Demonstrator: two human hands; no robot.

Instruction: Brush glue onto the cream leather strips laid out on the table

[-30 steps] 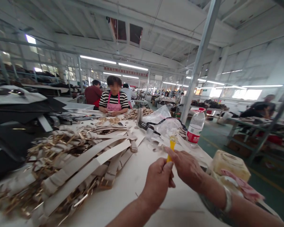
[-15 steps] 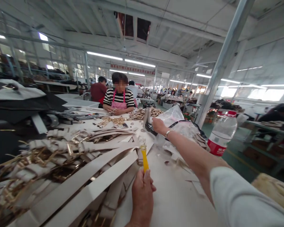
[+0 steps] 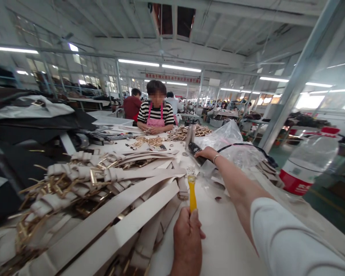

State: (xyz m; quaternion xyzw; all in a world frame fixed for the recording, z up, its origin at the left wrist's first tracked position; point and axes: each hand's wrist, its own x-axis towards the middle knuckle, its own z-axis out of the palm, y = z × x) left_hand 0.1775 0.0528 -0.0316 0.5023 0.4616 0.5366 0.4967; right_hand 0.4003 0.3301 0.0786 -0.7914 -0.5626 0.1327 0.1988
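Note:
My left hand (image 3: 188, 239) is closed round a tool with a yellow handle (image 3: 192, 195). Its clear head points away from me; I cannot make out its exact kind. My right hand (image 3: 208, 153) reaches forward, its fingers curled at the near end of a black object (image 3: 194, 148). A shiny metal cylinder (image 3: 190, 135) rises beside that object; whether the two are joined I cannot tell. Left of my left hand lies a big heap of pale belt straps (image 3: 126, 218) with gold buckles (image 3: 96, 176). One strap end lies close to the tool's clear head.
Clear plastic bags (image 3: 232, 136) lie beyond my right forearm. A red-capped bottle (image 3: 309, 163) stands at the right. Across the white table (image 3: 227, 234), a co-worker (image 3: 155, 111) in a striped top handles small pieces behind gold buckles (image 3: 146, 142). Dark material is piled at the left.
The view has swung left, so everything sits further right. My right hand has come down from above the black object to its near end. My left hand keeps the yellow-handled tool.

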